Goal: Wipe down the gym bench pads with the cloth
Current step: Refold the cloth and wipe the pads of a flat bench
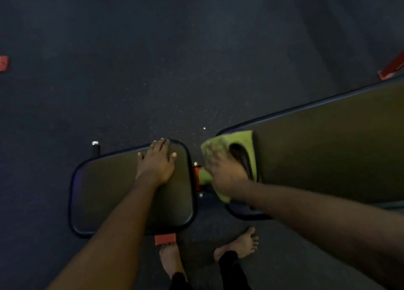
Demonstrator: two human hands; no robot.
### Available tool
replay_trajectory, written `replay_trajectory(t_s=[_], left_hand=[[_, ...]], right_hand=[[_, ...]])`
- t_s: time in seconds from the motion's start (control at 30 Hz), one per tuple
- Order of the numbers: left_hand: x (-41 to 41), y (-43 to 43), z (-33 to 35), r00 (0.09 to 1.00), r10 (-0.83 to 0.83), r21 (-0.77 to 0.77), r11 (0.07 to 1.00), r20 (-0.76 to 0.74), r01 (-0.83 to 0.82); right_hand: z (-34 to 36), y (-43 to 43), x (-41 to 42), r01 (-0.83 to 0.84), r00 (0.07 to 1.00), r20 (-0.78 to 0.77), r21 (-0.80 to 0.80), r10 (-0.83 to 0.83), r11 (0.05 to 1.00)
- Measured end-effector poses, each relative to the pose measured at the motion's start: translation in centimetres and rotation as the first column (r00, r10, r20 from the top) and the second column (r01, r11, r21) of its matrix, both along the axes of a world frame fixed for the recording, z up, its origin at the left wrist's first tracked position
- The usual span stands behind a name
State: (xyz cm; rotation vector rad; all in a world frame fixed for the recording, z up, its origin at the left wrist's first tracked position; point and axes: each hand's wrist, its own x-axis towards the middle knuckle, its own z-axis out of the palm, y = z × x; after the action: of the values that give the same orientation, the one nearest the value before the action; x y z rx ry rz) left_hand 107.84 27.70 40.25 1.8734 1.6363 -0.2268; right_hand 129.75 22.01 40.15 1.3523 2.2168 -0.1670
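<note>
Resting flat on seat pad – left hand, fingers spread; right hand gripping green cloth – dark gym floor

Green cloth, seemingly crumpled, on dark back pad

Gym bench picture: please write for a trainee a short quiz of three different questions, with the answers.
1. True or false: the left hand holds the cloth.
2. The green cloth lies on: A) the small seat pad; B) the end of the long back pad; C) the floor.
3. Fill in: the left hand rests ____ on the small seat pad.

Key: 1 false, the right hand presses the cloth; 2 B; 3 flat.
</note>
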Motion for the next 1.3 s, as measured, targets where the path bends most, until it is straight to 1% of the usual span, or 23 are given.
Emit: replay_trajectory(t_s=[0.07, 0.13, 0.17, 0.2, 0.27, 0.3, 0.37, 0.4, 0.43, 0.47, 0.5, 0.53, 0.6, 0.63, 0.7, 0.77, 0.83, 0.93, 1.03, 1.1, 1.17, 1.2, 1.3], left_hand=[[0.1, 0.2, 0.0, 1.000, 0.005, -0.013, 1.000, -0.008, -0.005], [0.3, 0.5, 0.5, 0.999, 0.031, -0.031, 0.999, -0.007, -0.031], [0.3, 0.3, 1.0, 0.999, 0.036, -0.035, 0.999, -0.001, -0.036], [0.3, -0.1, 1.6, 0.999, 0.041, -0.031, 0.999, 0.016, -0.041], [0.1, -0.8, 3.0, 0.996, 0.044, -0.020, 0.999, 0.084, -0.043], [0.1, -1.2, 3.8, 0.991, 0.056, -0.022, 0.998, 0.124, -0.053], [0.3, -2.0, 5.8, 0.978, 0.070, -0.011, 0.998, 0.199, -0.069], [0.6, -2.2, 7.3, 0.969, 0.072, 0.009, 0.997, 0.236, -0.077], [1.1, -2.4, 9.2, 0.962, 0.076, 0.030, 0.996, 0.262, -0.086], [1.7, -2.3, 12.0, 0.956, 0.073, 0.058, 0.994, 0.285, -0.093], [2.2, -2.5, 13.6, 0.950, 0.069, 0.074, 0.993, 0.305, -0.096], [3.0, -2.3, 17.0, 0.943, 0.041, 0.111, 0.990, 0.329, -0.082], [4.7, -1.8, 21.8, 0.925, -0.014, 0.175, 0.983, 0.381, -0.057], [5.7, -1.4, 24.2, 0.912, -0.048, 0.209, 0.977, 0.408, -0.042], [8.0, -0.8, 29.1, 0.882, -0.115, 0.273, 0.962, 0.458, -0.016], [10.4, -0.4, 33.6, 0.857, -0.184, 0.320, 0.947, 0.481, 0.023], [13.5, -0.3, 37.6, 0.825, -0.279, 0.382, 0.920, 0.492, 0.084], [18.4, -0.9, 42.5, 0.755, -0.392, 0.422, 0.891, 0.526, 0.168], [24.6, -1.9, 46.8, 0.655, -0.491, 0.510, 0.840, 0.574, 0.184], [29.6, -3.0, 49.2, 0.591, -0.532, 0.537, 0.822, 0.607, 0.188], [34.4, -4.1, 51.0, 0.556, -0.579, 0.556, 0.797, 0.596, 0.235], [37.2, -5.1, 51.9, 0.546, -0.610, 0.555, 0.781, 0.575, 0.288], [44.9, -7.8, 53.4, 0.488, -0.698, 0.458, 0.714, 0.525, 0.529]], right_hand=[[1.3, 4.7, 0.2, 0.132, 0.991, 0.000, 0.120, -0.132, 0.984], [1.8, 7.0, 1.1, 0.317, 0.949, -0.044, 0.168, -0.314, 0.934], [1.9, 6.3, 1.6, 0.352, 0.936, -0.070, 0.185, -0.345, 0.918], [2.0, 4.9, 2.3, 0.349, 0.937, -0.099, 0.219, -0.335, 0.911], [2.9, 1.5, 4.3, 0.351, 0.936, -0.139, 0.282, -0.324, 0.893], [4.0, 0.0, 5.4, 0.389, 0.921, -0.154, 0.294, -0.358, 0.873], [6.5, -2.1, 7.6, 0.497, 0.867, -0.189, 0.266, -0.461, 0.826], [8.1, -2.7, 8.2, 0.561, 0.825, -0.241, 0.235, -0.511, 0.794], [9.8, -3.3, 8.7, 0.647, 0.750, -0.335, 0.193, -0.570, 0.737], [12.2, -3.7, 8.9, 0.730, 0.639, -0.470, 0.121, -0.609, 0.672], [13.1, -4.1, 8.7, 0.803, 0.488, -0.590, 0.016, -0.643, 0.595], [16.0, -4.6, 9.0, 0.863, 0.320, -0.698, -0.065, -0.641, 0.501], [20.3, -5.6, 9.5, 0.911, 0.045, -0.829, -0.195, -0.557, 0.364], [22.6, -6.1, 9.9, 0.910, -0.050, -0.857, -0.251, -0.513, 0.331], [27.7, -7.4, 11.2, 0.893, -0.181, -0.884, -0.332, -0.431, 0.304], [32.1, -8.6, 12.5, 0.880, -0.265, -0.898, -0.374, -0.352, 0.292], [36.1, -9.5, 14.6, 0.887, -0.272, -0.924, -0.349, -0.269, 0.301], [41.2, -11.0, 17.8, 0.888, -0.271, -0.950, -0.308, -0.152, 0.341], [45.3, -12.9, 22.1, 0.902, -0.190, -0.973, -0.225, -0.130, 0.369], [47.0, -14.8, 26.0, 0.928, -0.130, -0.987, -0.154, -0.094, 0.340], [47.8, -16.6, 30.2, 0.945, -0.098, -0.993, -0.112, -0.060, 0.309], [48.5, -17.9, 32.4, 0.942, -0.113, -0.993, -0.117, -0.030, 0.314], [50.2, -21.3, 38.6, 0.887, -0.255, -0.966, -0.214, 0.048, 0.409]])
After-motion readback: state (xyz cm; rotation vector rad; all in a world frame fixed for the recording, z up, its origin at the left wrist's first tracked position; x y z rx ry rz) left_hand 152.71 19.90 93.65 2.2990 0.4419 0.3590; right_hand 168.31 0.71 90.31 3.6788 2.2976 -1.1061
